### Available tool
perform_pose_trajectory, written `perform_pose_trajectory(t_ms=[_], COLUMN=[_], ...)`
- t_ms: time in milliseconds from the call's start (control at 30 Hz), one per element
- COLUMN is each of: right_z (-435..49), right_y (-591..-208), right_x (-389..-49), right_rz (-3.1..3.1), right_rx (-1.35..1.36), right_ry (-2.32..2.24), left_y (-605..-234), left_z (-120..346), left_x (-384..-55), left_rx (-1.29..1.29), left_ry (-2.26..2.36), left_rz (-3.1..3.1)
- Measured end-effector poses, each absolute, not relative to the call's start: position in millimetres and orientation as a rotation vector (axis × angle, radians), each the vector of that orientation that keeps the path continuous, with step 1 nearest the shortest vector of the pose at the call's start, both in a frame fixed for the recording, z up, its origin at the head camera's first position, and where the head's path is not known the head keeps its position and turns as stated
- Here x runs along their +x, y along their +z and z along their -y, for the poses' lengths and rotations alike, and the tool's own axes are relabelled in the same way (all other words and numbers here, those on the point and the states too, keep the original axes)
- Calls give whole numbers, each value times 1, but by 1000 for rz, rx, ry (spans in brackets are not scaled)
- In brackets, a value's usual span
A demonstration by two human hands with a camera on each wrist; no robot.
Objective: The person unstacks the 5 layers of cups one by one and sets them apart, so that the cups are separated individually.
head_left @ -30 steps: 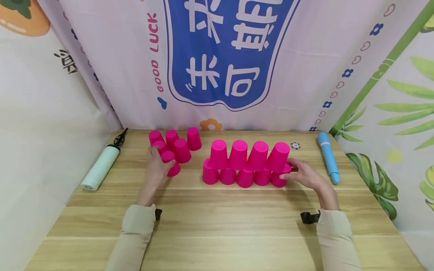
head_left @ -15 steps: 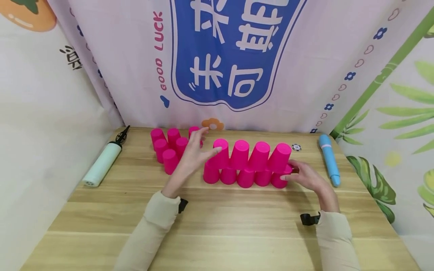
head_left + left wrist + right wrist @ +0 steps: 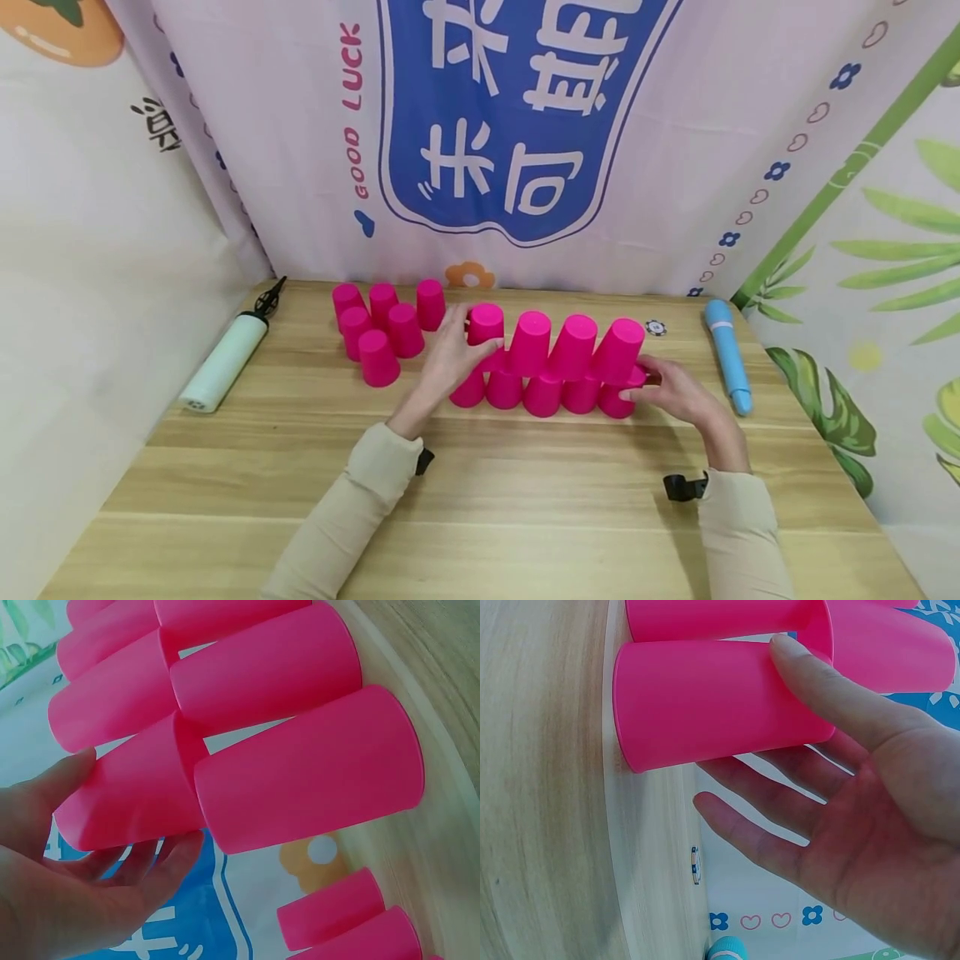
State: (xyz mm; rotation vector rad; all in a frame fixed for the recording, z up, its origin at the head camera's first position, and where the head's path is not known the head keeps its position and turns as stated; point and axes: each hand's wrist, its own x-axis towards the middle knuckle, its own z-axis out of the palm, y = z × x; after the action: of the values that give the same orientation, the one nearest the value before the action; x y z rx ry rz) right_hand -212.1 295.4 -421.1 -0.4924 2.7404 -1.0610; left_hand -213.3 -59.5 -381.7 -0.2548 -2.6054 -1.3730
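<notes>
Pink cup stack (image 3: 536,360): left hand (image 3: 452,354) pinches its leftmost top cup (image 3: 486,322), right hand (image 3: 675,392) its rightmost base cup (image 3: 613,405); 1 sloppy nudge could topple it.

Hands (image 3: 450,358) on 2-tier pink cup stack (image 3: 534,354), 6 loose cups (image 3: 382,312) to L, wood tbl (image 3: 525,508)

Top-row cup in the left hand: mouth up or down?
Mouth down. The head view shows the top-row cup with its closed base up; in the left wrist view, its rim meets the lower cup.
</notes>
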Motion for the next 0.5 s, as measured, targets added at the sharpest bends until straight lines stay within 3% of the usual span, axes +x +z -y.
perform_pose_trajectory(t_ms=[233, 500], right_z=[-296, -297], right_y=[-421, -422], right_x=[-211, -212], right_rz=[-2742, -2748], right_rx=[-488, -495], right_ry=[-1058, -1049], left_y=[-366, -338], left_z=[75, 128], left_x=[-206, -199], left_rx=[-207, -71], left_ry=[-1333, -1262], left_rz=[2535, 2381])
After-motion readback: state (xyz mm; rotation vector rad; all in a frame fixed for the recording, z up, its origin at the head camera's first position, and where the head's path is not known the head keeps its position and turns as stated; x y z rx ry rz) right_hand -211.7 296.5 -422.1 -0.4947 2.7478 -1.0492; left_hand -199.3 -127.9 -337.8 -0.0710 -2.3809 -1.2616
